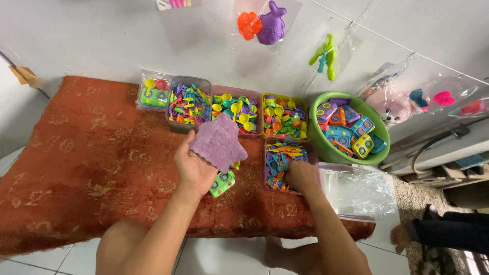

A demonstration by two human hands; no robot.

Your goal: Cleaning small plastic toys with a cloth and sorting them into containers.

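Observation:
My left hand [192,165] holds up a lilac cloth [220,141] above the red rug [91,158]. Just below that hand lies a small green toy with purple buttons [222,184] on the rug. My right hand [301,175] reaches into a clear tub of small colourful plastic pieces [279,155], its fingers down among them. Whether it grips a piece is hidden by the hand itself.
A row of clear tubs holds toy parts: mixed sticks [189,103], small cups [235,109], more cups [283,115]. A green bowl [379,153] holds toy cameras. Clear plastic bags [359,191] lie at the right. Bagged toys hang on the wall. Another person's foot [402,237] shows at lower right.

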